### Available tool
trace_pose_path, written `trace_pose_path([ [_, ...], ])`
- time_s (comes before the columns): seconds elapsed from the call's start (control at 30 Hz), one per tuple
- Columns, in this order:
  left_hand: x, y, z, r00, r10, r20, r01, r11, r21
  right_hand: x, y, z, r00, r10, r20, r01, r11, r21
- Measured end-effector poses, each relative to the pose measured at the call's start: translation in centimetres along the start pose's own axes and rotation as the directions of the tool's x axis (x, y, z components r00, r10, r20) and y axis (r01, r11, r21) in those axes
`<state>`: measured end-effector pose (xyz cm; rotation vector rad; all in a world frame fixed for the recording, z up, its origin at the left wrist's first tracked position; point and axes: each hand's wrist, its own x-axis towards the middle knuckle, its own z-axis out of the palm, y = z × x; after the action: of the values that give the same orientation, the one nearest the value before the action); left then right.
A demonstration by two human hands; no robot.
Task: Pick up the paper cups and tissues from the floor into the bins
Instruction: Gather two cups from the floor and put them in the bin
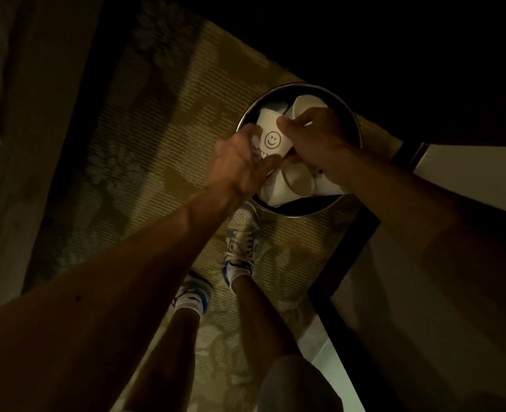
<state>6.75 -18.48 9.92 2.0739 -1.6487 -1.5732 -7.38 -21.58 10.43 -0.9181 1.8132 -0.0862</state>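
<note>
cups | smiley paper cup (271, 138) above round bin (299, 212); white cups (293, 181) inside

dim indoor room, patterned carpet (162, 120)

A single wide-angle view comes from the person's head and faces steeply down, almost straight at the floor. Both outstretched forearms run from the lower corners to the left hand (240, 162) and right hand (314, 135), which grip a paper cup (271, 138) just above frame centre, over the bin (356, 120). The shoes (241, 242) on the rug (156, 129) lie lower in frame and farther from the camera.
</note>
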Motion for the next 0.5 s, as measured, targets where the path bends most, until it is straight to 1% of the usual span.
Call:
trace_pose_path([
  [0.07,0.7,-0.5,0.7,1.000,-0.019,-0.002,0.019,0.998,0.063,0.7,0.7,0.4,0.999,0.013,0.045,-0.012,1.000,-0.017],
  [0.13,1.4,-1.0,1.2,1.000,0.004,0.003,-0.005,0.984,0.178,1.5,1.6,0.9,0.999,-0.019,0.041,0.022,0.997,-0.071],
  [0.17,1.6,-1.2,1.3,1.000,0.009,0.010,-0.011,0.979,0.204,1.8,1.9,1.0,0.999,-0.031,0.027,0.034,0.993,-0.109],
  [0.27,1.8,-1.9,1.4,0.999,-0.001,0.040,-0.005,0.988,0.157,2.1,2.8,1.3,0.998,-0.063,-0.016,0.057,0.969,-0.240],
  [0.33,1.4,-2.2,0.9,0.999,0.007,0.044,-0.012,0.993,0.116,1.5,3.3,1.0,0.993,-0.099,-0.065,0.076,0.955,-0.288],
  [0.37,1.1,-2.3,0.5,0.999,0.022,0.033,-0.026,0.993,0.113,0.7,3.4,0.7,0.989,-0.118,-0.091,0.088,0.956,-0.279],
  [0.43,-0.3,-2.3,-1.4,0.999,0.043,-0.006,-0.042,0.985,0.170,-2.2,3.3,0.3,0.983,-0.153,-0.100,0.126,0.963,-0.237],
  [0.5,-2.9,-2.3,-4.0,0.999,0.044,-0.001,-0.042,0.971,0.236,-6.4,2.7,0.3,0.979,-0.200,-0.032,0.191,0.963,-0.188],
])
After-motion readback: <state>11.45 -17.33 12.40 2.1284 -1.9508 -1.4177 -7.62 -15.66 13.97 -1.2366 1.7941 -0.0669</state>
